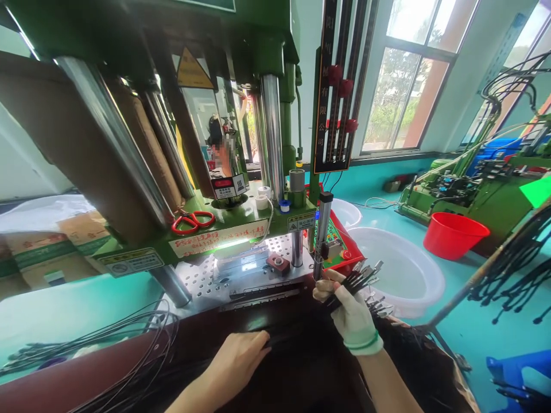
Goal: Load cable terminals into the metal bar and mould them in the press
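Note:
My right hand [353, 315], in a white glove with bare fingertips, grips a bundle of black cables [355, 282]. Metal connectors fan out at the top of this bundle. My bare left hand [241, 355] is closed over the dark brown table [314, 367], its fingers curled round dark strands that seem to belong to the same cables. Their outline is hard to follow against the table. More metal-ended cables [379, 307] lie just right of the gloved hand. Ahead stands a green press [232, 215], with a metal mould plate [241, 267] lit on its perforated bed.
Red-handled scissors [193, 222] rest on the press ledge. A red control panel [340, 244] stands right of the press, near a white tub [400, 269] and a red bucket [456, 235]. Loose cables [159, 327] loop at left; others hang from a rack [512, 269] at right.

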Action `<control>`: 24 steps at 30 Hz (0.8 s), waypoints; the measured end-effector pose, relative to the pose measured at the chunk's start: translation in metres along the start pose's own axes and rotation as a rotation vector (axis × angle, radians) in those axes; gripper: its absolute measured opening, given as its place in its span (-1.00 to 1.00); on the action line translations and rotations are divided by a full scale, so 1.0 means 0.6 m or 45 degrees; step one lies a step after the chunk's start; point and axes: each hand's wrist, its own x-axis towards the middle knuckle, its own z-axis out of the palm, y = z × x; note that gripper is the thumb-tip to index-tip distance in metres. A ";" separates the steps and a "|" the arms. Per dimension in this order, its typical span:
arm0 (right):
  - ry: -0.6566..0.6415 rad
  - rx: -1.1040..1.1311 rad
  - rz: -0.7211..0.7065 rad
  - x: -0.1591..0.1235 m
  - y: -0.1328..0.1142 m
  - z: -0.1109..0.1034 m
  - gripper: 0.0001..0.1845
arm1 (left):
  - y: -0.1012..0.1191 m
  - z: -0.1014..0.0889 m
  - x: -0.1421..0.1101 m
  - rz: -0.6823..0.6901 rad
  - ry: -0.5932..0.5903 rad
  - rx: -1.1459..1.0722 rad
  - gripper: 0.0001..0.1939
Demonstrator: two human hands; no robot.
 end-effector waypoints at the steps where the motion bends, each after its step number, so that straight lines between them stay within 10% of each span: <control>1: -0.013 -0.026 0.007 -0.002 0.000 -0.002 -0.69 | 0.002 -0.001 -0.005 0.026 0.030 -0.003 -0.79; 10: -0.040 -0.450 0.386 -0.006 -0.007 -0.042 -0.53 | -0.014 -0.032 0.001 0.065 0.643 0.154 -0.86; 15: -0.590 -1.005 1.083 -0.027 -0.026 -0.046 -0.36 | -0.027 -0.046 0.002 0.118 0.811 0.193 -0.86; 19: -0.835 -0.244 0.763 -0.043 -0.002 -0.002 -0.21 | -0.012 -0.048 -0.014 0.136 0.775 0.165 -0.85; 24: -0.450 0.336 0.358 -0.043 0.009 0.042 -0.58 | 0.021 -0.021 -0.084 0.069 0.577 -0.085 -0.83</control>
